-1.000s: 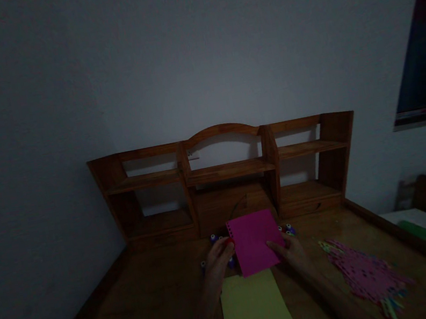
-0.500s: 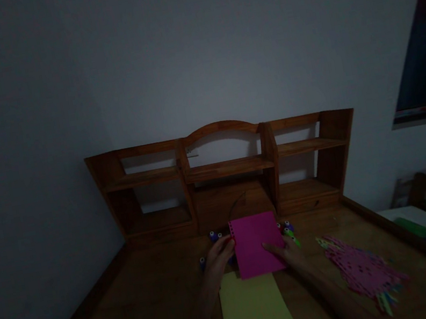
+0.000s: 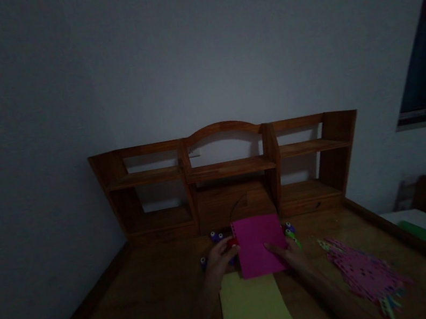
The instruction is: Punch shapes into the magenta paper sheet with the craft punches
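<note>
1. Head view: the pink sheet [image 3: 258, 244] is between my hands, its row of holes along the left edge, just beyond the far end of a yellow sheet [image 3: 256, 307]
2. My right hand [image 3: 289, 253] is closed on the pink sheet's right side, thumb flat on its face, fingers mostly hidden behind
3. My left hand [image 3: 216, 259] pinches a small red piece [image 3: 232, 243] at the holed edge; whether it grips the paper too, I cannot tell
4. Purple pieces [image 3: 213, 236] with eye-like dots lie around my left hand, and a green piece [image 3: 292, 236] sits just beside my right; the pink sheet blocks my view behind it
5. Well to my right, a pile of pink strips [image 3: 364, 270] spreads over the wooden desk [image 3: 139, 302]
6. Across the back stands a wooden shelf unit [image 3: 231, 169], which closes off the desk's far side
</note>
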A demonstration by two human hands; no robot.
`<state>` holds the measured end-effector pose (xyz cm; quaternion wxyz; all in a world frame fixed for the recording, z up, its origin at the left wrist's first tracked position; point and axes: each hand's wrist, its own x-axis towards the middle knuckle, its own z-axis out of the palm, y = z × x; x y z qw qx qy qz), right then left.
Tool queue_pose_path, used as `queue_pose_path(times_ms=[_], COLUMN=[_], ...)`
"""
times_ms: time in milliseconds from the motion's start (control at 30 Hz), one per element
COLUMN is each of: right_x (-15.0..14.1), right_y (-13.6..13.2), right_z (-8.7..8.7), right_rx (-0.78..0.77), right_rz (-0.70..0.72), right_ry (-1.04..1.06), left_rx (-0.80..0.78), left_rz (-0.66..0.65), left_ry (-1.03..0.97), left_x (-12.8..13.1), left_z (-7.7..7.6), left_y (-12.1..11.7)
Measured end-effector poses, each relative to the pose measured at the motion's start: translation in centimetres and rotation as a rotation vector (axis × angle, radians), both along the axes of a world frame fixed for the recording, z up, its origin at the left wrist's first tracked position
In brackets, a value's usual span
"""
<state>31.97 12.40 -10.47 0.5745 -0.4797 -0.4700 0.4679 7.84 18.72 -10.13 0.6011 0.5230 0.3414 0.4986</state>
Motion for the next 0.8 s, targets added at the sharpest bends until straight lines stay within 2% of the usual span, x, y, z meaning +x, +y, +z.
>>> queue_pose_path(times_ms=[200,367,500,800], right_x=[-0.1,-0.1,0.1,-0.1], right_y=[-0.3,0.0,0.0,-0.3], right_z=[0.7,0.2,0.0,0.2], right_rx=[-0.006,0.016,-0.011,0.018], right_rz=[-0.03,0.029,0.014,0.028], right_ry=[-0.048,-0.036,-0.077,-0.126], left_rx=[0.024,0.019,0.021,-0.002], left_rz=[-0.047,0.019,-0.031,0.015], left_ry=[-0.011,0.005,0.007,0.011], left_x=[-0.1,-0.5,-0.5,-0.4], left_z=[0.0,0.8,1.3,1.0], left_y=[0.0,-0.5,-0.9,-0.6])
